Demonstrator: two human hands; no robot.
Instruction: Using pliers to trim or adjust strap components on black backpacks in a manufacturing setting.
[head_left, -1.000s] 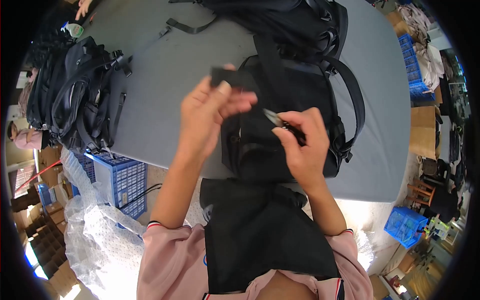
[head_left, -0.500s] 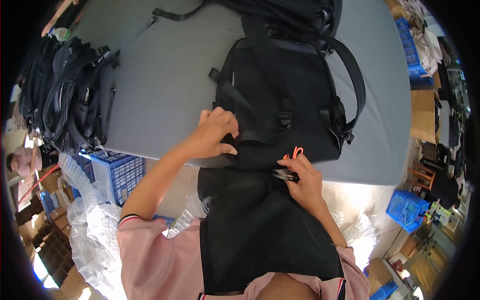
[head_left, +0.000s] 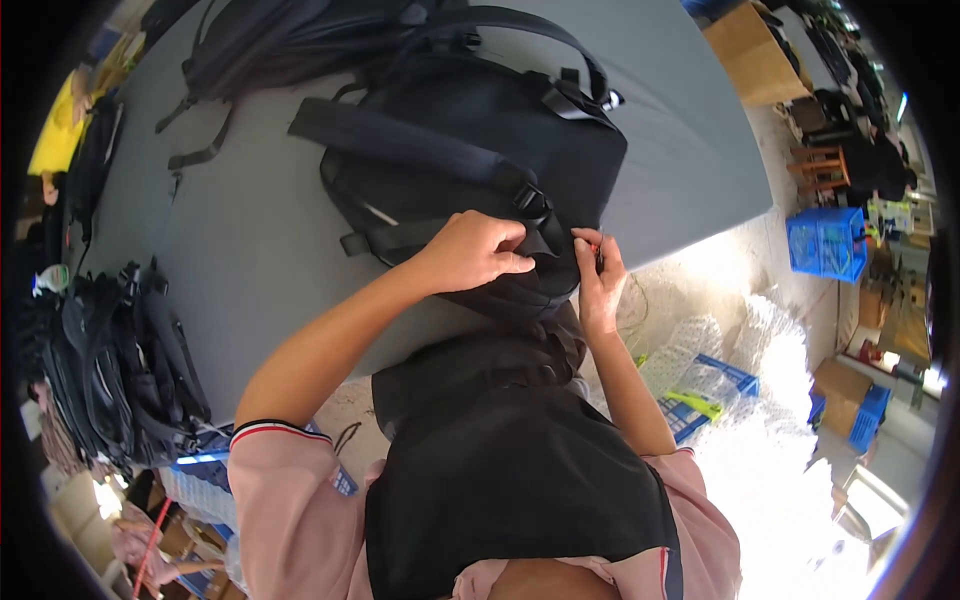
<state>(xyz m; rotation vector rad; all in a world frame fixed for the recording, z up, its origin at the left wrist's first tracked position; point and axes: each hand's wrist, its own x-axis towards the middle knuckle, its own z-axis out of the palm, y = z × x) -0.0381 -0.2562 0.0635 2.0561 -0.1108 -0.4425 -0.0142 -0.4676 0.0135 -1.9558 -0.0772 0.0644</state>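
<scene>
A black backpack (head_left: pixel 570 160) lies on the grey table with its shoulder strap (head_left: pixel 400 140) laid across it. My left hand (head_left: pixel 470 252) is closed, thumb and fingers pinching black webbing (head_left: pixel 545 238) below a black buckle (head_left: pixel 530 200). Close by, at the backpack's near right edge, my right hand (head_left: pixel 600 285) is closed round small scissors (head_left: pixel 599 258). Only a bit of their orange and black shows between the fingers; the blades are hidden. Its fingertips are at the bag's edge.
Another black backpack (head_left: pixel 300 45) lies farther back on the grey table (head_left: pixel 240 210). Several black bags (head_left: pixel 120 350) are heaped at the left. Blue crates (head_left: pixel 825 243) and bubble wrap (head_left: pixel 740 420) are on the floor to the right. A person in yellow (head_left: pixel 62 125) is at the far left.
The backpack has turned on the table, and my view has swung with it. My left hand has closed on the webbing. My right hand has come up to the bag's edge with the scissors.
</scene>
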